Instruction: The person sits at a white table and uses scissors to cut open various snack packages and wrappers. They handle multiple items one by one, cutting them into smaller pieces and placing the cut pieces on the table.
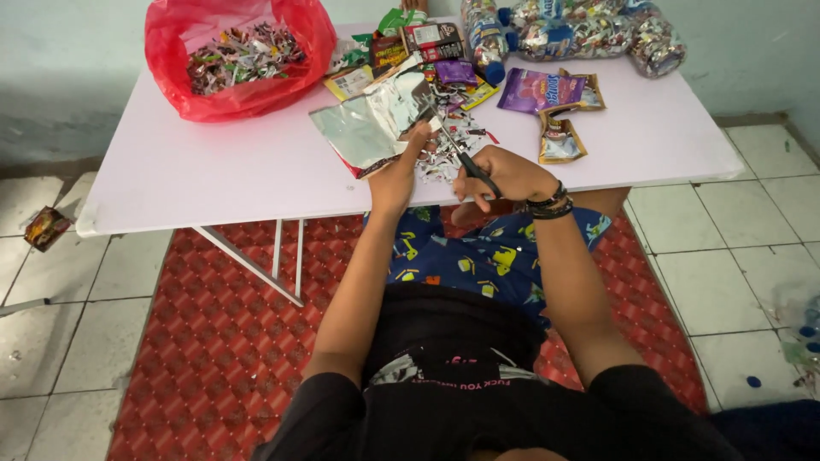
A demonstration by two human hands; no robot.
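My left hand [398, 177] holds an opened silver foil wrapper [369, 124] by its lower right edge, above the white table [222, 171]. My right hand [506, 175], with dark bracelets on the wrist, grips black-handled scissors [461, 154]. Their blades point up and left into the foil's right edge. A heap of small cut foil scraps [448, 145] lies on the table just beyond both hands.
A red plastic bag [239, 55] full of cut scraps sits at the back left. Flat snack wrappers [547, 94] lie right of the hands, more wrappers [410, 43] behind. Scrap-stuffed plastic bottles [589, 30] line the back right. A red patterned mat [222, 341] covers the tiled floor.
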